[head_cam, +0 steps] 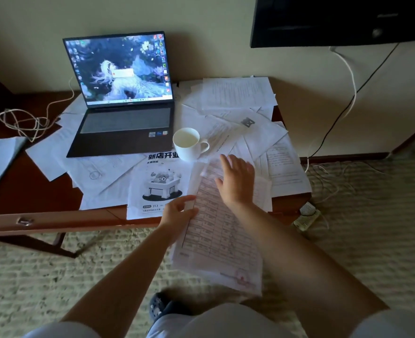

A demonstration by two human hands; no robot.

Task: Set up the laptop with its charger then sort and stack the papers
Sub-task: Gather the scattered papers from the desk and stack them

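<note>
The table-printed sheet hangs half off the desk edge, my left hand pinching its side and right hand flat and open on top, so I'd slide it slow, steering clear of the mug.

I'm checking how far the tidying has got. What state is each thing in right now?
laptop: open, screen lit.
white mug: upright on the papers.
loose papers: scattered, unstacked.
table sheet: overhanging the desk edge, held at its left edge.
left hand: grip shut on the table sheet.
right hand: open, flat on the table sheet.
white cable: tangled left of the laptop.
</note>
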